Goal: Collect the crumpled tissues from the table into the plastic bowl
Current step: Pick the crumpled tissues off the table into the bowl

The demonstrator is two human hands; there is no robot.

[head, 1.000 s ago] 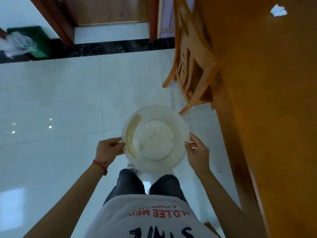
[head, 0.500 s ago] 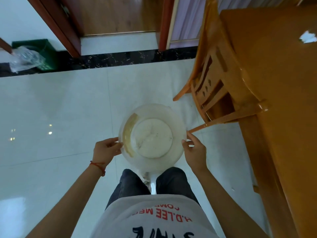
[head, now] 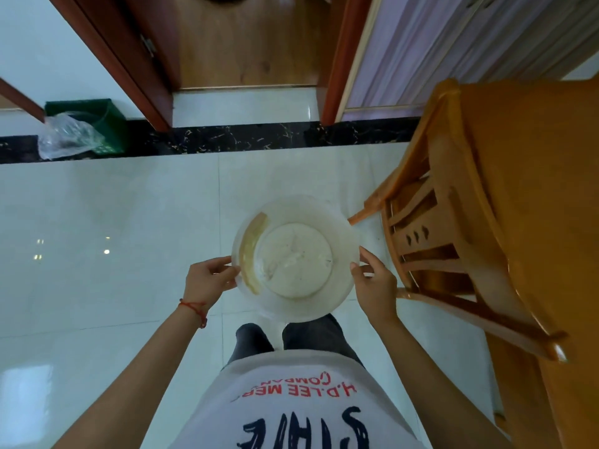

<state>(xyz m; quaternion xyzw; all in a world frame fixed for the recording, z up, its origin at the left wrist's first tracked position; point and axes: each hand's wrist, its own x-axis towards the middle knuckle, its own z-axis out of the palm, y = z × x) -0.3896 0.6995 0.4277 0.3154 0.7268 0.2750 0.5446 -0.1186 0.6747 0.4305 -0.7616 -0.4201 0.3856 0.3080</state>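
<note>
Bowl point(head: 296, 257) of cloudy plastic, carried level over the floor point(head: 107, 222) in front of the person's legs, with nothing in it. The left hand point(head: 207, 280) pinches the left rim, thumb on top and fingers curled beneath; the right hand point(head: 376, 286) grips the right rim in the same way, so each hand is closed on the bowl's edge. No tissues are visible at this moment, so the collecting has evidently not begun and the step in hand is judged to be bringing the bowl to the worktop point(head: 531, 202), the orange wooden surface at the right. To do this well, the bowl should be kept level and set down on a bare part of the worktop close to the tissues, which would free both hands; the thin rim probably flexes, so an even two-sided hold suits it. A wooden chair point(head: 437, 241) stands between the person and the worktop, its back pressed against the edge, and needs clearance. The floor is pale glossy tile with a dark marble border at the far side. Beyond it is an open doorway point(head: 246, 43) with a brown frame; a green crate point(head: 87, 124) with a clear plastic bag point(head: 64, 137) sits far left.
</note>
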